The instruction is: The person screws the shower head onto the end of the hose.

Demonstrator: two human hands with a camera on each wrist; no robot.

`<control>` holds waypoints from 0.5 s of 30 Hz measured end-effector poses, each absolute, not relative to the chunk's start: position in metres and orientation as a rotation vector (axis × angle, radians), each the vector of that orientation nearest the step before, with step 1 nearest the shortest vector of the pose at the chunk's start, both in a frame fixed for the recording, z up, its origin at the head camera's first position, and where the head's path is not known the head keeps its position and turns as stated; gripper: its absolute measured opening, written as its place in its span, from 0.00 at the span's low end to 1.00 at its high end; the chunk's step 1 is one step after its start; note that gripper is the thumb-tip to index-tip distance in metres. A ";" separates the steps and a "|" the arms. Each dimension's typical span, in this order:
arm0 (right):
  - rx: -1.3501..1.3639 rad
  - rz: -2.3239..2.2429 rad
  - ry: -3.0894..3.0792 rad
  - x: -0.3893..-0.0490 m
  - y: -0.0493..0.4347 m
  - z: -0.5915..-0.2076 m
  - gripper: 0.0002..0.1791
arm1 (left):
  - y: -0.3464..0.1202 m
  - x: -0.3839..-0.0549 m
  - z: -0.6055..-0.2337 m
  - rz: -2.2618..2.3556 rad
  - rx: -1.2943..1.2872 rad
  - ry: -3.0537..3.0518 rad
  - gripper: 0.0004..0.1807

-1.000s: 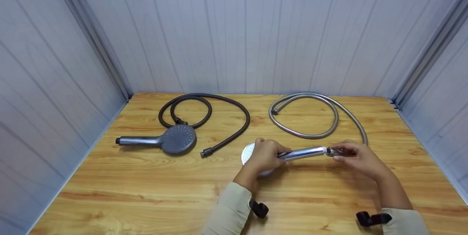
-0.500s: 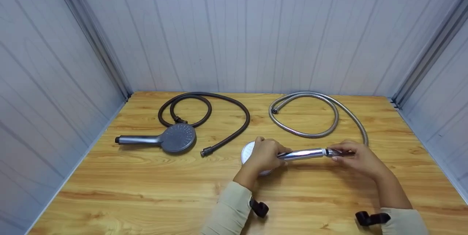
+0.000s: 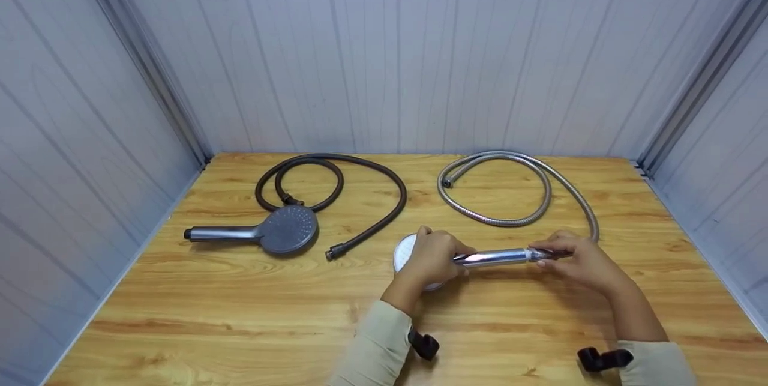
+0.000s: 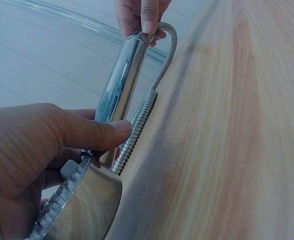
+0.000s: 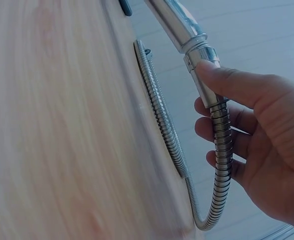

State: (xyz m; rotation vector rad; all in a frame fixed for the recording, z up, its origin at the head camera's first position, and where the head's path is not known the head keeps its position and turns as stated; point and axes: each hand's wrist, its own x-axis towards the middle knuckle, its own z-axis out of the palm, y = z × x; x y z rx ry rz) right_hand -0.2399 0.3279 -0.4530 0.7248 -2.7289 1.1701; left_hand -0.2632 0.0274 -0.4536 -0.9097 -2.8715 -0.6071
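Note:
A chrome shower head (image 3: 495,257) lies across the front right of the table, and my left hand (image 3: 431,257) grips its neck, partly covering the pale round face. In the left wrist view, the thumb and fingers wrap the handle (image 4: 118,82) close to the toothed edge of the head. My right hand (image 3: 579,259) pinches the end nut of a silver metal shower hose (image 5: 222,145). That nut (image 5: 201,75) meets the handle's end in line, touching it. From the right hand the hose curves back to a loop on the table.
A dark grey shower head (image 3: 289,230) lies at the left of the wooden table (image 3: 252,326). Behind it curls a black shower hose (image 3: 393,179), its loose end pointing forward. Pale panel walls (image 3: 384,56) close off the back and both sides.
The hose nut has moved left against the shower head's handle, closing the gap and covering the white ring more. The left hand keeps its hold. The head view has shifted slightly.

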 end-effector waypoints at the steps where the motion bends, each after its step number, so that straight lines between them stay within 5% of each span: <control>1: 0.730 1.169 -2.737 -0.240 0.327 -0.453 0.17 | 0.027 -0.263 -0.454 -0.598 -0.910 -2.872 0.20; 15: 0.844 1.093 -2.726 -0.243 0.329 -0.455 0.16 | 0.028 -0.263 -0.454 -0.512 -0.939 -2.860 0.20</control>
